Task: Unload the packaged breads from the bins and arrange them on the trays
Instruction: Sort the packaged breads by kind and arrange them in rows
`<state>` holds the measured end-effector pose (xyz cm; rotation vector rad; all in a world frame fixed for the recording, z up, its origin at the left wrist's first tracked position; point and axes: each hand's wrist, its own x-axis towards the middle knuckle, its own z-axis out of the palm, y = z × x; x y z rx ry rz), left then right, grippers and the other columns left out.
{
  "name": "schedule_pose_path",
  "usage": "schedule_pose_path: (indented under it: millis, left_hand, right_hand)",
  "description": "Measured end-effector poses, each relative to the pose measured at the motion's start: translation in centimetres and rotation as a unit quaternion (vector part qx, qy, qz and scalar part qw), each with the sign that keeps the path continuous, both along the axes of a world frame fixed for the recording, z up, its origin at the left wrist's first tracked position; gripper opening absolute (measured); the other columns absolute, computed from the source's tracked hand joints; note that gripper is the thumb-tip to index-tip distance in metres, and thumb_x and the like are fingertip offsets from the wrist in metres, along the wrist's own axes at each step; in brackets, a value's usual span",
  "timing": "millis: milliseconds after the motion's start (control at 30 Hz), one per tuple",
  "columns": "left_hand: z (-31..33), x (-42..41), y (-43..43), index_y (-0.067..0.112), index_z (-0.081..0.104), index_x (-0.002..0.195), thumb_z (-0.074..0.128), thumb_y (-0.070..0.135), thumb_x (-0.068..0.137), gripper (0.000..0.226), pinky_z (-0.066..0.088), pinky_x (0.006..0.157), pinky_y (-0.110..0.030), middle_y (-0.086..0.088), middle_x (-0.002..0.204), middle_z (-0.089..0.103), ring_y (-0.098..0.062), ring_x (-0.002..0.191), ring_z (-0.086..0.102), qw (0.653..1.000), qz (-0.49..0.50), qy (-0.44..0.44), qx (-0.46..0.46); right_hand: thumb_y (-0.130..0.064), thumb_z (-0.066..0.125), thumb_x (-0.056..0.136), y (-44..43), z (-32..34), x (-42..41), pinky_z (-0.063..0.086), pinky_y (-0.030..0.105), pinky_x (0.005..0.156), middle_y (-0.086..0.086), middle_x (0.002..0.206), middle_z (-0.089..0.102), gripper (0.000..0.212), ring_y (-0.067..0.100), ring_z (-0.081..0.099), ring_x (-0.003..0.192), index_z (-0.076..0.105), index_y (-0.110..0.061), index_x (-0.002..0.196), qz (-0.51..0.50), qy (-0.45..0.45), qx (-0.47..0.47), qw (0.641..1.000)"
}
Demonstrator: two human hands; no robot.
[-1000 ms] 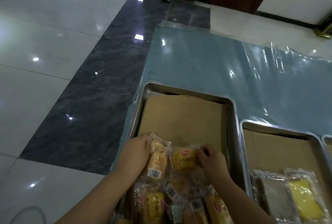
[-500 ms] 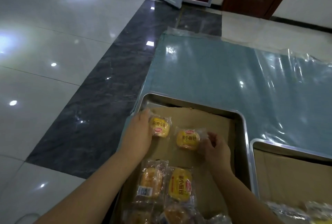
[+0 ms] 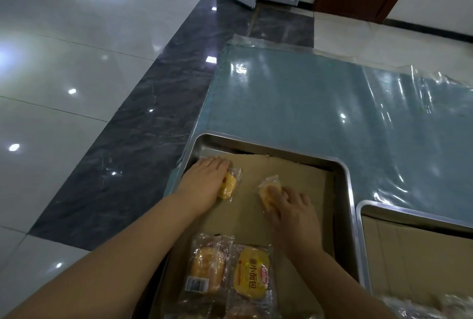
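Left hand (image 3: 207,180) lies flat, fingers straight, pressing a yellow bread packet (image 3: 228,185) at the far-left corner of the steel tray (image 3: 343,178). Right hand (image 3: 289,206), well apart from it, has bent fingers over a second bread packet (image 3: 268,190) mid-tray; cannot tell whether it grips or only presses.

Two more packets, a brown one (image 3: 207,270) and a yellow one (image 3: 252,272), lie side by side at the near end. Most of the cardboard liner (image 3: 294,178) is bare.

Judgement: early stage, with much of this tray left to fill. The neighbouring tray (image 3: 371,210) is mostly out of view, and no bins are in view.

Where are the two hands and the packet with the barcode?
left hand (image 3: 204,182), head view, back of the hand.
right hand (image 3: 294,213), head view, back of the hand.
barcode packet (image 3: 207,270), head view, middle of the bread inside.
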<state>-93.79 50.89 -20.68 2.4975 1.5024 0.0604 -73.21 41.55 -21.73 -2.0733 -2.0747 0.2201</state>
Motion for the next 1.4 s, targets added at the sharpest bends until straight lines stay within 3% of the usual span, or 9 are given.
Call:
schedule_pose_path:
  millis: [167,333,567,800,900,1067,1200,1300,1400]
  left_hand:
    - [-0.1,-0.2,-0.4,0.017,0.036,0.142,0.051,0.01,0.09,0.055,0.021,0.113,-0.034,-0.004,0.149,0.036,-0.021,0.138,0.03,0.998,0.037,-0.032,0.043]
    - [-1.0,-0.6,-3.0,0.016,0.054,0.129,0.074,0.017,0.074,0.059,0.029,0.105,-0.04,-0.008,0.134,0.054,-0.026,0.125,0.049,0.993,-0.082,-0.029,0.078]
    - [-3.0,-0.6,-3.2,0.017,0.001,0.15,0.027,0.039,0.098,0.062,-0.017,0.111,-0.032,-0.002,0.159,0.003,-0.011,0.142,-0.01,0.999,-0.017,0.011,0.025]
    - [-1.4,0.4,-0.8,0.018,0.043,0.138,0.049,0.011,0.092,0.047,0.0,0.111,-0.031,-0.006,0.151,0.033,-0.021,0.142,0.02,0.995,0.008,-0.06,0.075]
    - [-0.7,0.4,0.3,0.017,0.038,0.139,0.051,0.012,0.091,0.05,0.02,0.112,-0.032,-0.007,0.145,0.042,-0.022,0.134,0.035,0.995,0.062,-0.075,0.027]
    - [0.7,0.6,0.3,0.018,0.04,0.122,0.052,0.045,0.089,0.044,0.049,0.068,-0.032,-0.003,0.1,0.062,-0.019,0.083,0.061,0.995,0.095,0.034,-0.02]
    - [1.5,0.6,-0.4,0.017,0.05,0.11,0.043,0.04,0.095,0.028,0.027,0.046,-0.025,0.006,0.071,0.05,-0.014,0.062,0.049,0.99,0.102,0.091,0.043]
    - [1.6,-0.2,-0.9,0.023,0.055,0.119,0.053,0.022,0.092,0.028,0.039,0.062,-0.022,0.003,0.102,0.062,-0.014,0.088,0.059,0.996,0.04,0.014,0.077]
    - [1.5,-1.1,-1.9,0.025,0.061,0.121,0.067,0.006,0.077,0.048,0.036,0.096,-0.027,0.004,0.126,0.059,-0.016,0.118,0.051,0.988,-0.126,-0.078,0.035]
  right_hand:
    - [-0.028,0.048,0.094,-0.1,-0.3,0.4,0.035,0.008,0.064,0.002,0.13,0.042,0.03,-0.001,0.047,0.08,0.05,-0.023,0.124,-0.095,0.148,0.015,0.984]
    - [-0.024,0.083,0.061,-0.6,-1.1,1.6,0.05,0.038,0.084,0.009,0.124,0.057,0.06,0.03,0.057,0.109,0.059,-0.021,0.116,0.056,-0.001,0.069,0.996]
    - [-0.025,0.08,0.071,1.1,-1.3,0.4,0.052,0.038,0.074,0.009,0.11,0.063,0.043,0.028,0.06,0.092,0.067,-0.018,0.111,0.025,-0.032,0.093,0.995]
    - [-0.033,0.064,0.084,2.9,-1.1,-2.4,0.039,0.038,0.095,0.007,0.125,0.053,0.042,0.027,0.046,0.115,0.058,-0.021,0.123,-0.07,0.018,0.06,0.996]
    - [-0.026,0.058,0.089,3.3,-0.9,-2.5,0.036,0.042,0.105,0.004,0.138,0.047,0.038,0.025,0.043,0.126,0.056,-0.021,0.126,-0.047,0.074,0.055,0.995]
    - [-0.03,0.053,0.092,2.5,-0.8,-1.1,0.043,0.021,0.072,0.001,0.115,0.058,0.025,0.013,0.057,0.09,0.064,-0.018,0.111,-0.074,0.068,0.049,0.994]
    - [-0.034,0.046,0.093,1.2,-0.7,0.3,0.034,0.017,0.047,-0.003,0.085,0.053,0.025,0.006,0.046,0.057,0.054,-0.022,0.073,-0.132,0.069,0.02,0.989]
    - [-0.016,0.064,0.083,0.8,-0.1,1.2,0.045,0.024,0.064,0.0,0.088,0.058,0.002,0.014,0.053,0.076,0.062,-0.015,0.083,-0.039,0.086,0.08,0.992]
    - [-0.019,0.08,0.069,0.5,0.0,1.4,0.05,0.037,0.079,0.007,0.113,0.064,0.039,0.026,0.06,0.1,0.066,-0.017,0.105,0.118,0.002,0.079,0.99]
